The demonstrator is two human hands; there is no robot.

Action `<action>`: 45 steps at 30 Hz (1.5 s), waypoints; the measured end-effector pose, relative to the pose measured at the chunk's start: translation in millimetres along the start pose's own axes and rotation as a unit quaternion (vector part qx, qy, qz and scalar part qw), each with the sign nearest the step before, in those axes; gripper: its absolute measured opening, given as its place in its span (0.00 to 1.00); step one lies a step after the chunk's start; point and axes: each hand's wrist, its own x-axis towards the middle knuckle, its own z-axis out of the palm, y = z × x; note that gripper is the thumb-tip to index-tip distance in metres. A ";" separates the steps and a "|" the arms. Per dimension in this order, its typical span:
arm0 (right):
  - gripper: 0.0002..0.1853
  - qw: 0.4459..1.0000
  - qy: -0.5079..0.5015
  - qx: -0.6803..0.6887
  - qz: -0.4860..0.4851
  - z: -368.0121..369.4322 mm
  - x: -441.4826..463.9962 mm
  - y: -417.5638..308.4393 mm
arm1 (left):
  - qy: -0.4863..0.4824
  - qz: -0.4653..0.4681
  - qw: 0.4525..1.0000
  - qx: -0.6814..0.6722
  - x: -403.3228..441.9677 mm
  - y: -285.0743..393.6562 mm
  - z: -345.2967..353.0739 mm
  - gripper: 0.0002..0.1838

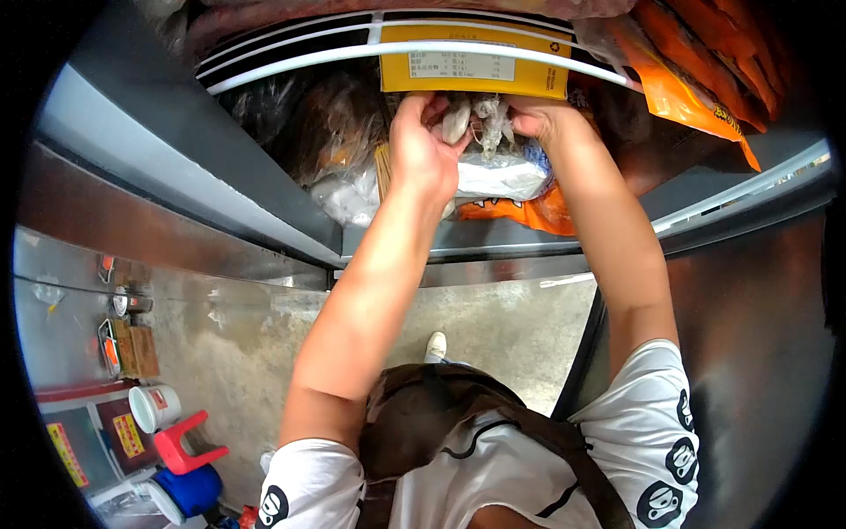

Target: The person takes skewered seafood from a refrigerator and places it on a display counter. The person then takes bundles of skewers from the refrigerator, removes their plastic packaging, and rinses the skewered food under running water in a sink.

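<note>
My left hand (425,145) reaches into a cold cabinet, its fingers curled at the crumpled top of a clear plastic bag (492,132). From the other side my right hand (545,119) pinches at the same gathered plastic; its fingertips are partly hidden. A pale, greyish lump shows by my left fingers, too unclear to name. Just above both hands, a yellow box (538,74) with a printed white label rests on a wire shelf (300,69). Beneath them lie a white package (502,179) in clear wrap and an orange packet (529,212).
Several orange bags (696,88) hang over the shelf's right end. More clear-wrapped goods (348,132) fill the left side of the cabinet. On the concrete floor (238,344) at lower left stand a white bucket (154,407), a red stool (183,445) and a blue container (192,489).
</note>
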 end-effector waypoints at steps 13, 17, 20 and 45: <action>0.12 0.932 0.049 -0.350 -0.086 16.8 -31.6 -20.9 | -0.154 -0.152 0.961 -0.172 22.6 -10.5 -5.4 0.24; 0.11 0.954 -0.024 -0.289 -0.071 -16.4 2.4 -10.0 | -0.134 -0.162 0.966 -0.151 25.8 -10.6 -6.5 0.22; 0.11 0.983 -0.085 -0.161 -0.023 8.8 -37.7 -42.7 | -0.119 -0.189 0.963 -0.154 16.4 -5.5 -3.5 0.18; 0.24 0.533 0.071 -0.796 -0.279 13.8 -11.0 9.0 | -0.114 -0.297 0.898 -0.304 -140.2 0.5 -117.0 0.25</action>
